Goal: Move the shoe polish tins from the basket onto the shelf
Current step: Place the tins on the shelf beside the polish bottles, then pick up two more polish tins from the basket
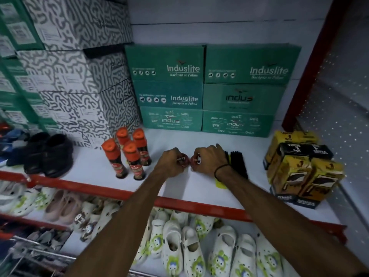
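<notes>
Head view, hands each clamped on a tin, side by side, mid-shelf, bare surface toward red edge.

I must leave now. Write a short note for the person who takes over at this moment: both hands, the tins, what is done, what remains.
Left hand: closed on a red tin, at the white shelf.
Right hand: closed on a second red tin, beside the first.
Both tins sit between the orange-capped polish bottles and the black brush.
Done: two tins brought to the shelf.
Left: release them. The basket's contents are not clearly visible, so check for more tins.
</notes>
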Motion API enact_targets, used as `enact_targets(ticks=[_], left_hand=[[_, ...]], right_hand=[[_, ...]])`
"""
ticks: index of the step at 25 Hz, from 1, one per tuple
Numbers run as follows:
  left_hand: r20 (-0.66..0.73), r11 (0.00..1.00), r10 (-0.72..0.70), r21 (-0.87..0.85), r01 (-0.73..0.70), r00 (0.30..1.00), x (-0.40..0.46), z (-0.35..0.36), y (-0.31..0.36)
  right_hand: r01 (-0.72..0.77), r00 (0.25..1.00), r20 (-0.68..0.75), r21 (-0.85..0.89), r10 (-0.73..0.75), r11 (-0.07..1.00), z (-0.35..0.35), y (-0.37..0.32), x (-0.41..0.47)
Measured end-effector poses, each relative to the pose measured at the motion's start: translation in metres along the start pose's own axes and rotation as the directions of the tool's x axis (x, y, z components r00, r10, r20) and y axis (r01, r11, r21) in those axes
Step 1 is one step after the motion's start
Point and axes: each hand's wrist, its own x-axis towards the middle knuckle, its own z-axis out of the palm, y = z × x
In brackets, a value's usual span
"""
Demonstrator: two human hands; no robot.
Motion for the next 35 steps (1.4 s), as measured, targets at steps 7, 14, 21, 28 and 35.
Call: enact_targets(ticks=[7, 14, 21, 28, 35], left_hand=[[0.015, 1.0, -0.012, 0.026, 0.012, 1.0, 0.009, -0.002, -0.004], [0.073, 0.997, -0.003, 0.082, -0.003, 0.997, 0.005, -0.004, -0.005], [-0.537, 0.975, 0.162, -0.041, -0.218, 0.828, -0.083, -0.024, -0.029], [-0.655, 0.989, -0.15, -0.107, 0.105, 0.74, -0.238, 0.035, -0.147], [0.279, 0.69, -0.719, 0.174, 0.703, 0.636, -0.395, 0.249, -0.246]], right_hand=[[-0.003, 1.0, -0.009, -0.031, 0.003, 1.0, 0.004, 0.001, 0.012], [-0.046, 0.998, -0.039, -0.056, 0.044, 0.997, 0.005, -0.004, 0.006], [0.17, 0.86, -0.505, 0.14, -0.077, 0.975, -0.01, -0.06, -0.058], [0.578, 0.754, -0.536, 0.268, -0.38, 0.771, 0.106, -0.157, -0.164], [0.485, 0.634, 0.552, 0.263, -0.542, 0.834, 0.337, -0.146, -0.272]])
